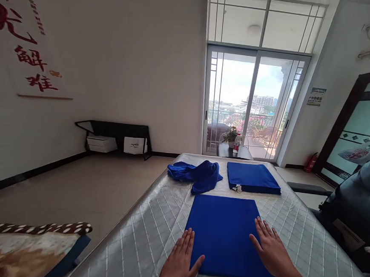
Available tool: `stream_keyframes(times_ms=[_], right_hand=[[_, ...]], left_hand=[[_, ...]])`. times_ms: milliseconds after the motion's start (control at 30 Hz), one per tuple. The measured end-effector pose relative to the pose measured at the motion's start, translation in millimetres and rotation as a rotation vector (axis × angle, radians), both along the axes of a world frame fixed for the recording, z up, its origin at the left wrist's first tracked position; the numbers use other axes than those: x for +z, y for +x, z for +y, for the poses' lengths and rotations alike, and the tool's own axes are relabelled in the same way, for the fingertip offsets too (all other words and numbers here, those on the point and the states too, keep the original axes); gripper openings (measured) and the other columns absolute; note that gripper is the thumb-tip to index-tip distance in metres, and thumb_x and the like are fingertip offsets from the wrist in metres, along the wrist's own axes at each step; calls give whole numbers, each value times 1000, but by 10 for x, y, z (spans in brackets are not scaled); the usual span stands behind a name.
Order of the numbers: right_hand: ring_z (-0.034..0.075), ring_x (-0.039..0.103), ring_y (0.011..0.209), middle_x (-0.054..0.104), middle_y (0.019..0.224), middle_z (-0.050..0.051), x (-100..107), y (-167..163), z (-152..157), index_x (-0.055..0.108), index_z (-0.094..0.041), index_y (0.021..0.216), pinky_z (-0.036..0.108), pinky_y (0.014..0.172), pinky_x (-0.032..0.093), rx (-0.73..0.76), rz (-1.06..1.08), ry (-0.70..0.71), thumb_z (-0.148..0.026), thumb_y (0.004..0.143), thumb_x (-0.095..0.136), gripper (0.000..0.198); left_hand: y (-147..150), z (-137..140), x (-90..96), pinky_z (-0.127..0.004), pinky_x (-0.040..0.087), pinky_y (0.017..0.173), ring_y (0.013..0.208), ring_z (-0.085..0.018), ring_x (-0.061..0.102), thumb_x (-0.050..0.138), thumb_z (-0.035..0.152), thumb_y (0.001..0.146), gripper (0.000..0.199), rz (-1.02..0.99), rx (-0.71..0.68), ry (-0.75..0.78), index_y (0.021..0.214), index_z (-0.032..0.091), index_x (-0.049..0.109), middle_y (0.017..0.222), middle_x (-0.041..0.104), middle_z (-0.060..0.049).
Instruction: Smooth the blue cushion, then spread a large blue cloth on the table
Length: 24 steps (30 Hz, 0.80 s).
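A flat, neatly squared piece of blue folded cloth (222, 235) lies on the quilted silver-white mattress (138, 237) right in front of me. My left hand (180, 257) rests on its left edge, fingers stretched forward and thumb spread over the cloth. Along the right edge lies my right hand (268, 245), open, fingers extended and thumb apart on the fabric. Farther off, at the right, sits a stack of folded blue cloths (252, 176) with white tags at its near edge. Beside it on the left, a crumpled blue cloth (198, 173) lies in a loose heap.
Past the mattress stands a small dark table (235, 152) with a potted plant (231, 136) and a bottle (236, 143), before glass sliding doors. A black bag (359, 203) is at the right. A patterned blanket (25, 249) shows at lower left. A low black rack (118, 131) stands by the wall.
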State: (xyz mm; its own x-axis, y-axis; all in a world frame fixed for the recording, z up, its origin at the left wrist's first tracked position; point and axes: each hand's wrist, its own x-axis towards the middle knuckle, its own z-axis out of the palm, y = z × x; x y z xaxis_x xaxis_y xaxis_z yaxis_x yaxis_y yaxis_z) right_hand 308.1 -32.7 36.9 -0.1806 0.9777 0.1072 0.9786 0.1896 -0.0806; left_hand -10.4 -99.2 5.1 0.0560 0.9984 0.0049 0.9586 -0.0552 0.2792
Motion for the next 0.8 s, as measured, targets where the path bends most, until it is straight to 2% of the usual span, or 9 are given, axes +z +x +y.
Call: stream_keyframes(times_ms=[67, 167, 267, 333, 433, 533, 667, 800], right_hand=[[21, 12, 148, 21, 160, 5, -46, -19, 165, 25, -15, 153, 45, 119, 14, -5, 0, -10, -57, 96, 18, 71], [22, 11, 148, 21, 160, 8, -224, 13, 337, 23, -12, 153, 46, 119, 13, -48, 23, -37, -55, 96, 21, 72], [22, 11, 148, 18, 160, 6, -406, 75, 403, 20, -13, 154, 46, 120, 12, -52, 68, -26, -57, 95, 21, 73], [23, 10, 148, 18, 161, 6, -477, 104, 414, 21, -13, 154, 46, 120, 11, -37, 92, -8, -58, 95, 20, 74], [24, 10, 148, 20, 160, 7, -495, 114, 411, 23, -12, 153, 47, 120, 10, -38, 123, -3, -58, 94, 20, 75], [23, 9, 148, 19, 160, 7, -439, 101, 395, 21, -12, 154, 47, 120, 8, -53, 144, -32, -56, 95, 19, 74], [23, 8, 148, 16, 161, 7, -352, 93, 371, 20, -11, 154, 46, 120, 6, -61, 136, -68, -55, 95, 18, 73], [24, 9, 148, 17, 160, 9, -331, 105, 356, 19, -10, 154, 47, 119, 6, -57, 136, -72, -54, 96, 19, 72]], left_hand=[[-4, 3, -32, -47, 23, 119, 147, -26, 13, 24, 69, 93, 83, 0, 0, 18, 153, 11, 19, 159, 10, -9], [-9, 17, -56, -46, 23, 120, 147, -26, 13, 24, 67, 94, 81, 15, -6, 12, 153, 12, 19, 159, 10, -8], [-8, 51, -53, -44, 20, 120, 147, -25, 11, 22, 67, 94, 83, 25, 8, -23, 153, 10, 19, 160, 10, -9], [-11, 82, -50, -45, 22, 120, 147, -25, 14, 21, 67, 94, 81, 20, 34, -42, 153, 11, 20, 159, 12, -8], [-15, 123, -37, -47, 25, 118, 146, -26, 18, 19, 65, 95, 77, 28, 85, -48, 153, 14, 23, 159, 18, -8], [42, 154, 38, -47, 22, 119, 147, -26, 15, 20, 63, 96, 78, 56, 80, -17, 153, 9, 22, 159, 16, -12], [380, 247, 252, -45, 23, 119, 147, -25, 17, 20, 60, 98, 76, 82, -25, -10, 152, 6, 22, 159, 17, -14], [1029, 456, 410, -41, 28, 118, 146, -24, 21, 20, 62, 97, 75, 88, -288, 54, 152, 12, 26, 158, 26, -11]])
